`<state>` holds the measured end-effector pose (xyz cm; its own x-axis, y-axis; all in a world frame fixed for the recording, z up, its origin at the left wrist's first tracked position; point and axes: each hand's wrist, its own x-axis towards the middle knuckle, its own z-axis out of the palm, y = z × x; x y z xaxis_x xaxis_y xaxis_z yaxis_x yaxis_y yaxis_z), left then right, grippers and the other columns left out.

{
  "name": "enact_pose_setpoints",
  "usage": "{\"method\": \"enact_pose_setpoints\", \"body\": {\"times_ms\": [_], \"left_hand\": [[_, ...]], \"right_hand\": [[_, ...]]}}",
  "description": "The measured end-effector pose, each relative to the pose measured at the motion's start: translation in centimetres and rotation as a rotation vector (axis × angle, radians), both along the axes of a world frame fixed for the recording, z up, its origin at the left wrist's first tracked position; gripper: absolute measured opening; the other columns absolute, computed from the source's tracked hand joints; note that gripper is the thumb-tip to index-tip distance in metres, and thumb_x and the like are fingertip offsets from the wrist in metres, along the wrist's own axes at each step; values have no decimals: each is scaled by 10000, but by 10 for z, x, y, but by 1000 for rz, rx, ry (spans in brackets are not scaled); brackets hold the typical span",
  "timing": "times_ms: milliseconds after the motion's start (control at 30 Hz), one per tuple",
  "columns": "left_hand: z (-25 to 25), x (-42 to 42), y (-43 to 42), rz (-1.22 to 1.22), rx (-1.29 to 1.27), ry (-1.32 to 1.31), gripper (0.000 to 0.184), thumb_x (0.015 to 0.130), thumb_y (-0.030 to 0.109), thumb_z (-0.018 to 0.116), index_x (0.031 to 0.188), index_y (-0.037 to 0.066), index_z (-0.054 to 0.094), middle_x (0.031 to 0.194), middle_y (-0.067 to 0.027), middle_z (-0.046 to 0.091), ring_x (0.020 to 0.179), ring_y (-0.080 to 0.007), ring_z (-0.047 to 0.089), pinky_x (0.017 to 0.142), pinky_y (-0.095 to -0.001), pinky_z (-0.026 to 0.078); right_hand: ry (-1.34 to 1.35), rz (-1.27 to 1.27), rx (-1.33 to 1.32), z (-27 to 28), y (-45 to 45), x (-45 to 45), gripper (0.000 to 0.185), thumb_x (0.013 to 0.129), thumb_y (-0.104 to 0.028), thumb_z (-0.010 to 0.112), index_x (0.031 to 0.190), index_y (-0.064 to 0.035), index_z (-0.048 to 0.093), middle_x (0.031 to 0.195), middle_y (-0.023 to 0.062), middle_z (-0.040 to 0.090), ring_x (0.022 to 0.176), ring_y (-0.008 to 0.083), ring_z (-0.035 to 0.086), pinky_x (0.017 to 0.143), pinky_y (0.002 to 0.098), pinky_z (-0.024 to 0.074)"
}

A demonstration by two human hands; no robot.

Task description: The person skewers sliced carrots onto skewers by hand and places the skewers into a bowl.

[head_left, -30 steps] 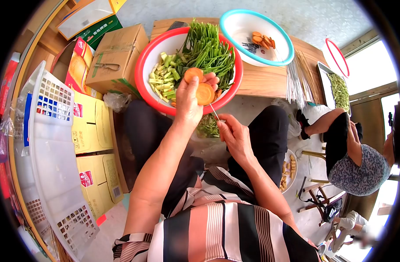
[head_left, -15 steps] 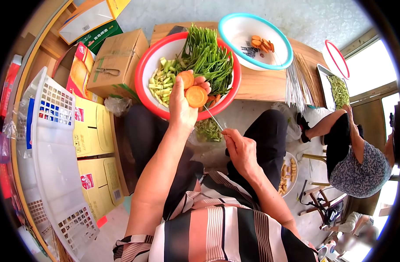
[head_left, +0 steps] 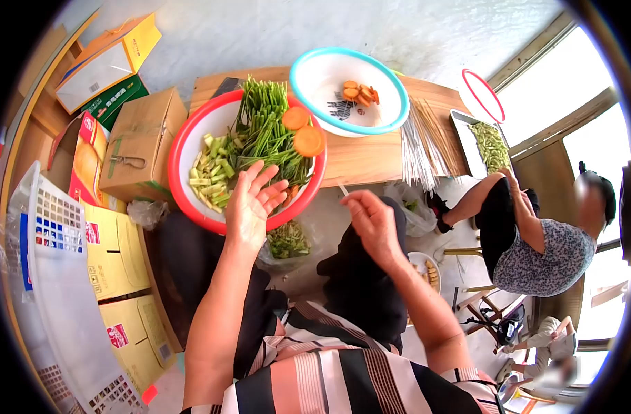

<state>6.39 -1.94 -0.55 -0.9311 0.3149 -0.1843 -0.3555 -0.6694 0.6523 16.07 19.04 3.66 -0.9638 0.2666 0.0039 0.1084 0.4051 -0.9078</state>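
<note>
My left hand (head_left: 255,203) is open, palm up with fingers spread, over the near edge of the red-rimmed basin (head_left: 176,172). Just beyond its fingers, apart from them, two orange carrot slices (head_left: 308,141) appear over the green stems (head_left: 264,114). Pale green chopped pieces (head_left: 211,172) fill the basin's left side. My right hand (head_left: 372,219) is closed in a pinch on a thin skewer (head_left: 343,188), whose short visible part points up and left. More carrot slices (head_left: 361,93) lie in the blue-rimmed basin (head_left: 303,103).
Loose skewers (head_left: 426,145) lie on the wooden table (head_left: 357,162), near a tray of green pieces (head_left: 491,145). A seated co-worker (head_left: 546,255) reaches toward that tray. Cardboard boxes (head_left: 139,145) and a white plastic crate (head_left: 57,276) stand at left. A bag of greens (head_left: 288,241) is below.
The carrot slices have left my left hand, and its fingers have spread. The view has shifted, so the basins and table appear lower and further left. The skewer no longer reaches toward my left hand.
</note>
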Motion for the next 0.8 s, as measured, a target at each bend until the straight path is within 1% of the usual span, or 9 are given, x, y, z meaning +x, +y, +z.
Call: {"method": "enact_pose_setpoints", "body": {"times_ms": [167, 333, 367, 467, 533, 567, 633, 767, 800], "left_hand": [[4, 2, 1, -55, -46, -26, 471, 995, 370, 378, 1321, 33, 427, 1226, -125, 555, 981, -220, 609, 849, -353, 507], [8, 1, 8, -82, -89, -70, 446, 991, 350, 390, 1267, 7, 461, 1171, -123, 579, 894, -190, 612, 806, -334, 502], [9, 1, 9, -84, -88, -72, 446, 991, 350, 390, 1267, 7, 461, 1171, -123, 579, 894, -190, 612, 806, -334, 502], [12, 0, 14, -112, -86, -99, 435, 979, 353, 424, 1227, 2, 492, 1122, -126, 603, 866, -202, 620, 788, -337, 503], [12, -1, 15, -127, -92, -97, 441, 976, 359, 430, 1223, 0, 495, 1109, -129, 608, 860, -204, 622, 784, -338, 504], [12, -1, 16, -140, -100, -94, 447, 973, 365, 436, 1218, -3, 498, 1095, -132, 612, 855, -207, 623, 780, -338, 504], [12, -1, 17, -136, -106, -101, 449, 969, 368, 445, 1208, -7, 507, 1079, -136, 618, 839, -210, 627, 779, -341, 504], [10, -2, 16, -135, -132, -109, 428, 971, 355, 445, 1187, -5, 525, 1075, -137, 620, 828, -212, 631, 764, -342, 510], [9, -2, 16, -132, -130, -108, 420, 972, 350, 444, 1181, -4, 530, 1067, -135, 623, 826, -211, 631, 759, -339, 512]], "right_hand": [[72, -83, 203, 12, 73, -57, 184, 911, -156, 531, 928, -3, 632, 563, 22, 482, 523, 81, 435, 482, 274, 367], [56, -198, 475, 8, 149, -126, 193, 865, -160, 543, 908, -29, 678, 613, 113, 589, 575, 168, 567, 560, 317, 445], [-16, -229, 464, -3, 171, -143, 190, 849, -153, 547, 918, -49, 690, 621, 122, 598, 601, 186, 587, 589, 329, 464], [-46, -266, 341, -32, 219, -186, 196, 834, -127, 539, 909, -38, 697, 593, 96, 585, 532, 161, 558, 528, 308, 450], [-133, -315, 84, -30, 227, -203, 192, 827, -92, 524, 882, -2, 685, 556, 61, 549, 435, 126, 488, 413, 275, 379], [-134, -315, 83, -34, 232, -213, 192, 827, -92, 524, 882, -2, 685, 556, 61, 549, 435, 126, 488, 413, 275, 379], [-157, -299, -132, -42, 239, -232, 175, 824, -69, 518, 863, 23, 661, 536, 33, 508, 380, 89, 415, 343, 244, 288], [-269, -444, -130, -54, 240, -261, 139, 875, -95, 539, 886, 24, 608, 516, 16, 455, 353, 90, 352, 323, 236, 228], [-289, -433, -105, -61, 248, -265, 124, 819, -90, 586, 863, 5, 652, 556, 52, 550, 383, 100, 433, 339, 257, 316]]}}
